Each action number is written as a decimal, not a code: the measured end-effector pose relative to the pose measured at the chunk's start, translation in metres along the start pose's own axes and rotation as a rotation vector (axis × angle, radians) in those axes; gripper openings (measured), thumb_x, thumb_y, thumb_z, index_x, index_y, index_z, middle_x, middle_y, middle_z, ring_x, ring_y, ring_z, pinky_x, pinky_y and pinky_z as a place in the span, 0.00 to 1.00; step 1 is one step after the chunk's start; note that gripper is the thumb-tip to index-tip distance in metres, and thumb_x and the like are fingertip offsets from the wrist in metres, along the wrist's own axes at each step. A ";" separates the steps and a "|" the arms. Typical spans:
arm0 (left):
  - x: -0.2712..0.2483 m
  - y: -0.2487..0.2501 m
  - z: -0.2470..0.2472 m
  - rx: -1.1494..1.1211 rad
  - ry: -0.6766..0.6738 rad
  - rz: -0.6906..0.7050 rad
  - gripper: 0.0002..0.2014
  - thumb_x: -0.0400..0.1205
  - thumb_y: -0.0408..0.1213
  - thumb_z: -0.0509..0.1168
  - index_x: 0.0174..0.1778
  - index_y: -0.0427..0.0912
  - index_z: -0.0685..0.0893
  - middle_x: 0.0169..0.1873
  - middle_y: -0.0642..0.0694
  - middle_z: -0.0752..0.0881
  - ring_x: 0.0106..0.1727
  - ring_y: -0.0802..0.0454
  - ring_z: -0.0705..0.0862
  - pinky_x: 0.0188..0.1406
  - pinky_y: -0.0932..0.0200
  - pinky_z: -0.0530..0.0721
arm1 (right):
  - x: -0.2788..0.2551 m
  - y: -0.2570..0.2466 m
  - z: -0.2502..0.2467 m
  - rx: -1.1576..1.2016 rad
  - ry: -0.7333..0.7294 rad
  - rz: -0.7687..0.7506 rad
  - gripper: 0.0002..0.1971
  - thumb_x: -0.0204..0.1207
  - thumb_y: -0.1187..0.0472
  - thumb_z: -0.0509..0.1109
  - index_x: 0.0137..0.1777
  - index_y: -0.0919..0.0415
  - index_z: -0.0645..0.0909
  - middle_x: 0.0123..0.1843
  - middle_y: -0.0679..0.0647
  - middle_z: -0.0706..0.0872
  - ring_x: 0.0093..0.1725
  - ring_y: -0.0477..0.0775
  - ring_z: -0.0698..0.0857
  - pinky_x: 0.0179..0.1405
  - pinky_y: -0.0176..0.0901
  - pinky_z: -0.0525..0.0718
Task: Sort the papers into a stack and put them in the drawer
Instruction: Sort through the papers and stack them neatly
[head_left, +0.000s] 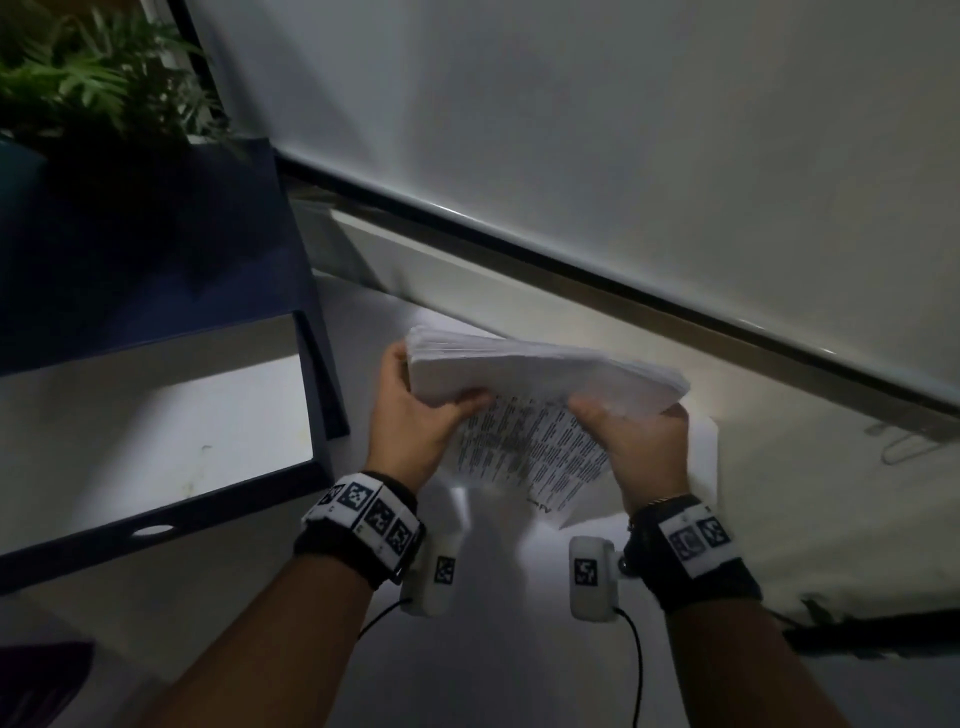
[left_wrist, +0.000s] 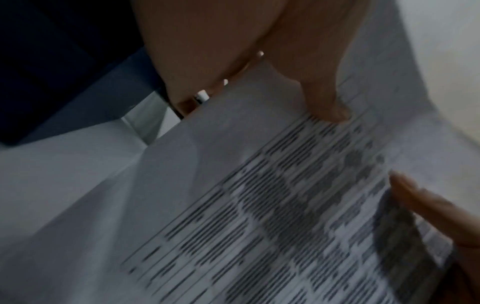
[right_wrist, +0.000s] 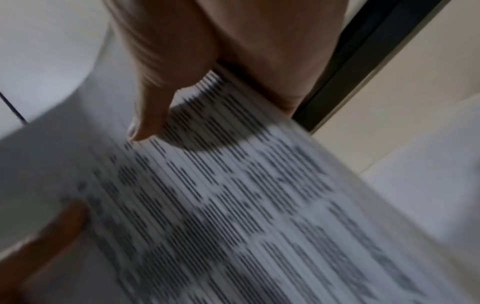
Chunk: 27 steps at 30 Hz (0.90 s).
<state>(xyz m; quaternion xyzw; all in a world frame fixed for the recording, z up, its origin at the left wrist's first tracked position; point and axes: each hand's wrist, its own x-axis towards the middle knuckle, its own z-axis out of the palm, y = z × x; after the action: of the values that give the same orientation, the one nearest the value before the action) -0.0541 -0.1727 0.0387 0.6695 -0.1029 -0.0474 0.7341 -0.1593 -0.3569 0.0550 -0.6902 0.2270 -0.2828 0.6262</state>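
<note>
A thick stack of white papers (head_left: 540, 371) is held up over the floor, its printed face (head_left: 524, 447) turned toward me. My left hand (head_left: 415, 410) grips the stack's left end, thumb on the printed page. My right hand (head_left: 639, 441) grips the right end the same way. In the left wrist view my thumb (left_wrist: 330, 102) presses on the printed sheet (left_wrist: 272, 205); the right wrist view shows my thumb (right_wrist: 150, 115) on blurred print (right_wrist: 233, 195). The open drawer (head_left: 156, 415), dark blue with a pale inside, stands to the left of my hands.
A loose white sheet (head_left: 701, 447) lies on the pale floor under the stack. A potted plant (head_left: 88, 78) tops the blue cabinet at the far left. A white wall with a dark baseboard (head_left: 571, 254) runs behind. A wire paper clip (head_left: 904, 447) lies at the right.
</note>
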 end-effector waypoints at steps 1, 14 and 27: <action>-0.001 -0.006 0.000 0.032 -0.035 -0.052 0.33 0.62 0.35 0.84 0.62 0.51 0.79 0.53 0.50 0.89 0.55 0.60 0.88 0.53 0.59 0.88 | -0.001 0.008 0.001 -0.026 -0.018 0.039 0.22 0.59 0.61 0.88 0.52 0.62 0.88 0.46 0.57 0.93 0.47 0.56 0.93 0.51 0.60 0.91; 0.003 -0.017 0.004 0.097 0.062 -0.118 0.04 0.72 0.30 0.77 0.40 0.40 0.90 0.32 0.54 0.90 0.34 0.62 0.87 0.35 0.61 0.86 | -0.014 0.050 -0.003 -0.039 -0.016 0.175 0.12 0.68 0.68 0.83 0.50 0.59 0.89 0.45 0.51 0.94 0.48 0.52 0.93 0.46 0.47 0.92; 0.005 -0.014 -0.011 0.370 0.279 0.114 0.50 0.69 0.36 0.80 0.81 0.57 0.56 0.81 0.53 0.61 0.83 0.54 0.59 0.82 0.54 0.60 | 0.011 -0.004 -0.044 -1.049 -0.387 -0.242 0.08 0.72 0.49 0.76 0.38 0.48 0.80 0.30 0.48 0.85 0.33 0.54 0.84 0.30 0.44 0.79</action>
<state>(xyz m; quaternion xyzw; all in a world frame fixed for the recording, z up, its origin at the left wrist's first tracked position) -0.0458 -0.1645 0.0244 0.7860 -0.0449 0.1066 0.6073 -0.1807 -0.3966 0.0623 -0.9689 0.1378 -0.0703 0.1930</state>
